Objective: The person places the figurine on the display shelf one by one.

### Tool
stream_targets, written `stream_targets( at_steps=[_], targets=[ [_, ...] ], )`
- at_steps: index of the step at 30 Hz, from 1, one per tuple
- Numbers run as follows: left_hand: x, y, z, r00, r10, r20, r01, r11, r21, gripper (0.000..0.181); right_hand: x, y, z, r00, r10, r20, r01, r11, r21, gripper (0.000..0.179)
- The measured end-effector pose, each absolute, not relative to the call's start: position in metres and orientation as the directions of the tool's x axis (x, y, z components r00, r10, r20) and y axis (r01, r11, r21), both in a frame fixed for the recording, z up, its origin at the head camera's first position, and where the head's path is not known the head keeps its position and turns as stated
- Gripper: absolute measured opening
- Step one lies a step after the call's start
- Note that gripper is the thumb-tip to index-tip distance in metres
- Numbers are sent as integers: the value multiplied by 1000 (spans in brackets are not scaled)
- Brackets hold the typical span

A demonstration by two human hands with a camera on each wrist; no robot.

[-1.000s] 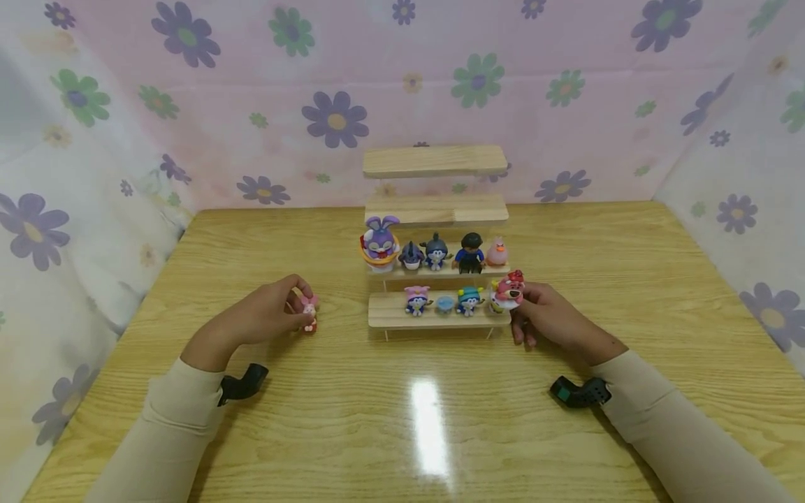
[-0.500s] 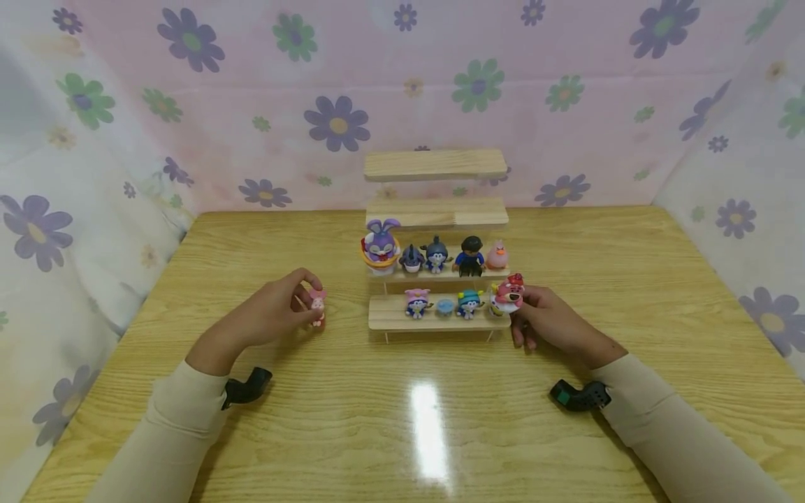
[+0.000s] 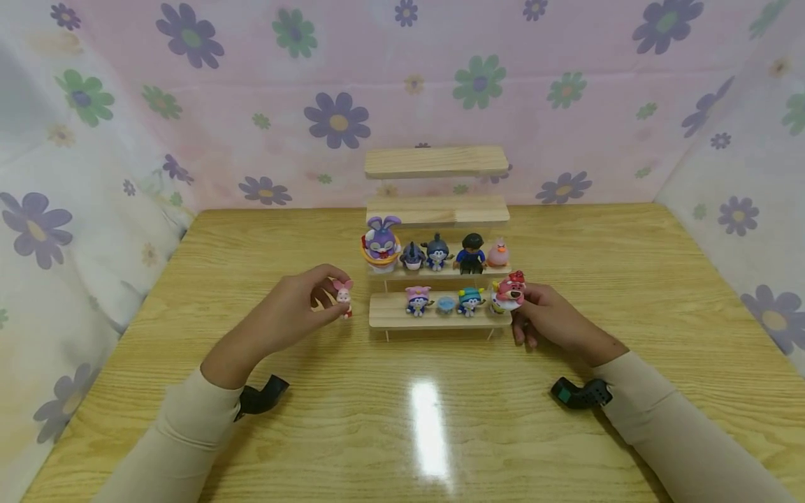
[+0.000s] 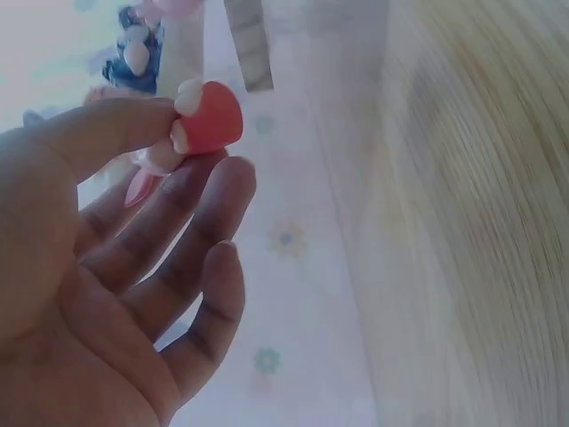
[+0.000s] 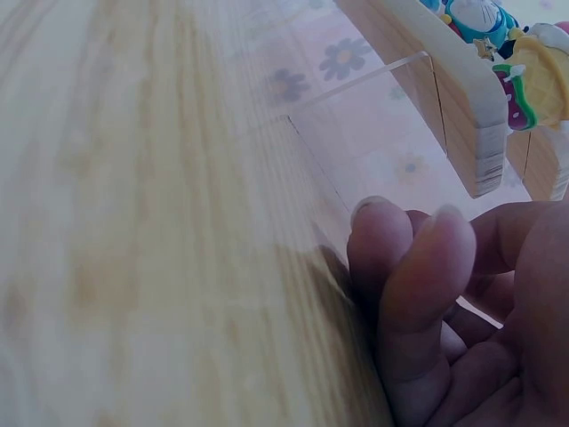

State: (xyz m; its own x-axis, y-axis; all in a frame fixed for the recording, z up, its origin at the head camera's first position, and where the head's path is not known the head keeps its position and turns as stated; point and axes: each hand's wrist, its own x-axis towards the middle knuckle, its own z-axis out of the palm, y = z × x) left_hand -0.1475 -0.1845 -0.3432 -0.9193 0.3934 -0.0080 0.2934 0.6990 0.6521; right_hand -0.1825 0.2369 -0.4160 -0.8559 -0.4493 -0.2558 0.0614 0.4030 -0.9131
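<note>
In the head view, my left hand pinches a small pink piglet figurine between thumb and fingers, left of the lowest shelf. Seen from the left wrist, the figurine's red lower end sticks out past the thumb, and the other fingers are loosely bent. My right hand holds a pink bear figurine with a red top at the right end of the lowest shelf. The right wrist view shows the curled lower fingers below the shelf end; the thumb's contact is hidden there.
A stepped wooden display stand has several tiers on clear supports. A purple rabbit figurine, a dark-haired figure and others stand on the second tier. A pink-hatted figurine, small blue bowl and green-hatted figurine stand lowest.
My left hand has moved right with the piglet figurine, from the tabletop toward the lowest shelf's left end, and slightly upward. The right hand stays at the bear figurine.
</note>
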Motion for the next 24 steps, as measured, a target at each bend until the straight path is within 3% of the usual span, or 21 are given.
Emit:
stream_targets(
  at_steps=[11,24],
  targets=[
    [-145,-164,-339,-903,419,90,382,691,613,33,-184,240,-419,-848,-470,-246,58,379,-923,39],
    [-148,-145,-339,-890,447,94,413,700,582,30,-183,239,-418,-848,-466,-252,61,387,-920,37]
  ],
)
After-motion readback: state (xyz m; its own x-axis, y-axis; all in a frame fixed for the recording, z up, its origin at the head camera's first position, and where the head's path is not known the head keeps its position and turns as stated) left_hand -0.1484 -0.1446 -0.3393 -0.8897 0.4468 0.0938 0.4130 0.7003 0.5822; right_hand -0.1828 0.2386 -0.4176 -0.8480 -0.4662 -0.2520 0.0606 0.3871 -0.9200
